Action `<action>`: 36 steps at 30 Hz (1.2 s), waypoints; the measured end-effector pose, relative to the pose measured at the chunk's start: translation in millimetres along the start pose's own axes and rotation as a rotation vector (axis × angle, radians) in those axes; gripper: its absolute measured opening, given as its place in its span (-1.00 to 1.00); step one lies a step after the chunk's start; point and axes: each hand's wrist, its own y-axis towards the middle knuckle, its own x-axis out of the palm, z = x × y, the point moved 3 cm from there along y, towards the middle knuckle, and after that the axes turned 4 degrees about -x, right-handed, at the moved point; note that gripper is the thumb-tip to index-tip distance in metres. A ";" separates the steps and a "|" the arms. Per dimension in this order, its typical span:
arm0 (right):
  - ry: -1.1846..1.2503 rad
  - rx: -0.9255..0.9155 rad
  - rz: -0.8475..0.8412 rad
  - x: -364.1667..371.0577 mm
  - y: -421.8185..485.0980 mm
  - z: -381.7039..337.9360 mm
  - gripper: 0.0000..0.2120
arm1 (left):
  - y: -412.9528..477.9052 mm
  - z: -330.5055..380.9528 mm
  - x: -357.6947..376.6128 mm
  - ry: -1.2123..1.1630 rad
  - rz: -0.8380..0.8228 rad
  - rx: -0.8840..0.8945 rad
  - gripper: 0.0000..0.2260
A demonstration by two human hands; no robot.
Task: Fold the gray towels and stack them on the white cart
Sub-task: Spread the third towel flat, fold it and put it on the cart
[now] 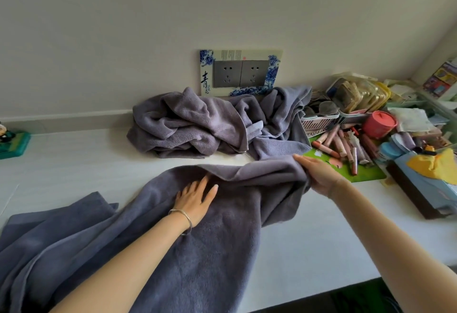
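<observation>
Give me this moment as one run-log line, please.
stage: folding gray towel | left hand: pressed flat on it | right hand: grips its edge | towel pile: crumpled, unfolded

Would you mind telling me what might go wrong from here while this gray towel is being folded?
First, the right hand grips an edge of the towel right beside the loose cosmetic tubes, so a sweep of cloth may scatter them. Second, the towel's near part seems to run over the front edge of the table. It might slide off, as only the left hand presses flat on it.
</observation>
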 end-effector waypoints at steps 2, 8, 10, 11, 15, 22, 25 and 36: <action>-0.268 0.006 0.197 -20.9 15.5 7.0 -0.78 | 0.0 1.9 -0.1 0.038 -0.017 -0.012 -0.49; -0.591 0.041 0.371 -20.9 12.2 35.6 -0.55 | -1.8 1.8 3.3 0.062 -0.109 -0.029 -0.51; -0.590 0.095 0.345 -16.0 -0.8 43.8 -0.43 | -4.5 6.4 5.4 0.085 -0.109 -0.023 -0.51; -0.558 0.113 0.345 -16.5 -6.1 50.4 -0.39 | -6.0 10.9 6.5 0.089 -0.107 -0.003 -0.51; -0.421 0.165 0.387 -24.1 -33.1 70.9 -0.30 | -8.6 33.7 17.2 0.139 -0.108 0.114 -0.35; -0.327 0.109 0.258 -21.1 -49.2 90.3 -0.49 | -4.9 65.5 42.5 0.178 -0.134 0.025 -0.46; -0.201 0.032 0.244 -20.3 -55.6 73.6 -0.76 | -1.3 79.4 42.7 0.164 -0.113 -0.012 -0.45; -0.498 0.043 0.433 -84.0 -58.4 46.4 -0.73 | 2.4 81.0 48.6 0.250 -0.126 -0.015 -0.40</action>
